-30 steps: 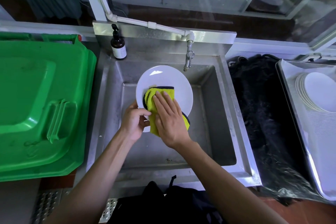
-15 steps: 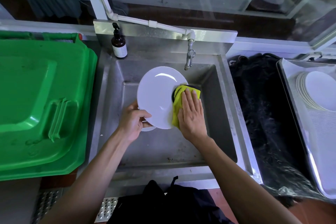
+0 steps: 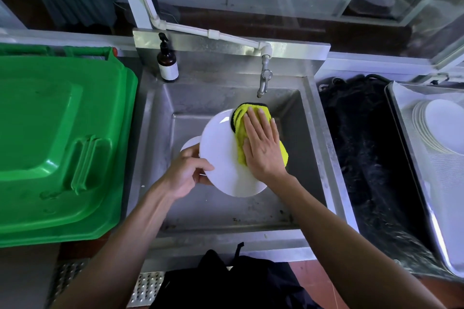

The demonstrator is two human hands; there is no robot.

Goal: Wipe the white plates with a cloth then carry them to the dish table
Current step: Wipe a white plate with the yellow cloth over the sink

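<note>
Over the steel sink [image 3: 311,138] I hold a white plate [image 3: 221,155] tilted, its left rim pinched by my left hand [image 3: 187,174]. My right hand [image 3: 262,148] lies flat on a yellow cloth with a dark edge [image 3: 251,118], pressing it against the plate's upper right part. A second white plate [image 3: 188,144] peeks out behind the first, at its left. A stack of white plates [image 3: 442,128] rests on a metal tray [image 3: 411,158] at the far right.
A green plastic bin lid [image 3: 55,143] fills the left side. A brown pump bottle [image 3: 167,63] stands at the sink's back left corner, the tap [image 3: 263,78] at the back middle. A black bag-lined bin [image 3: 369,158] sits between sink and tray.
My right hand slid the cloth from the plate's lower middle across to its right edge, then up to the upper right. The plate shifted slightly right in my left hand.
</note>
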